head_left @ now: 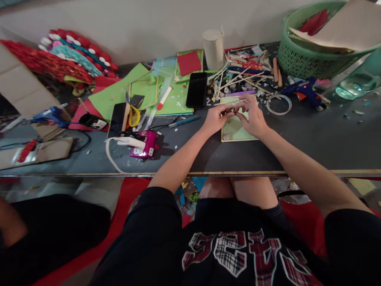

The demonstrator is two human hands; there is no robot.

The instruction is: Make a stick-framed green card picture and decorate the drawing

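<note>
My left hand [218, 118] and my right hand [250, 116] meet above a pale green card with a thin light border [236, 131]. Fingertips of both hands pinch a small dark brownish piece [233, 111]; its kind is too small to make out. A small pale lump [226, 136] lies at the card's lower left corner. Just behind my hands are a purple pen-like stick [240, 93] and a heap of small pebbles and thin sticks [235, 81]. To the right of my right hand rests a roll of clear tape [279, 104].
A blue glue gun [306, 89], a green basket [312, 59] and a clear water container [357, 83] stand right. Leftward lie a black phone [197, 89], green paper [119, 93], a blue pen [183, 121] and a magenta power adapter [144, 145] with a white cable. Another person sits left.
</note>
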